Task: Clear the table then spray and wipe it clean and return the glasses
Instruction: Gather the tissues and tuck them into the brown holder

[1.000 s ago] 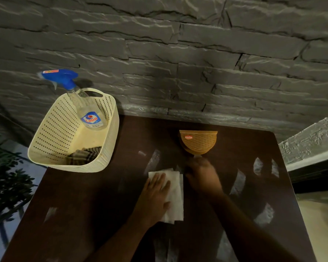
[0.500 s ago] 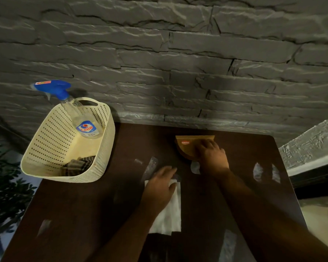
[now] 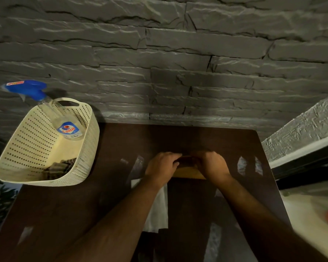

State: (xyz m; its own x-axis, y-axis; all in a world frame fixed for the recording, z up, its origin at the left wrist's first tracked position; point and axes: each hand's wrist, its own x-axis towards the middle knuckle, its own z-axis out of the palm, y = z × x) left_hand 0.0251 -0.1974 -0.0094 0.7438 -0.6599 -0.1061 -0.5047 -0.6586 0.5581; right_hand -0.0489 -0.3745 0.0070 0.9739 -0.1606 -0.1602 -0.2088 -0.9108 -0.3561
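Gripping the tan napkin holder (image 3: 187, 172) from both ends, the left hand (image 3: 162, 165) and right hand (image 3: 212, 164) meet at the centre of the dark brown bench (image 3: 64, 214), fingers curled over the holder's top edge. Each grip is narrow and closed on the holder; only its lower front face shows between the wrists. A white napkin (image 3: 158, 210) lies flat on the bench at 6 o'clock of the left hand, partly hidden under the left forearm. At 9 o'clock of the hands, near the bench's far left corner, stands a cream perforated basket (image 3: 27, 144). Inside it, a clear spray bottle (image 3: 68, 127) with a blue trigger head leans toward 11 o'clock, its head projecting past the rim, and a dark checked cloth (image 3: 60, 167) lies on the basket floor at its near side. Pale light reflections streak the bench surface. A grey stone wall (image 3: 178, 63) rises at 12 o'clock behind the bench.
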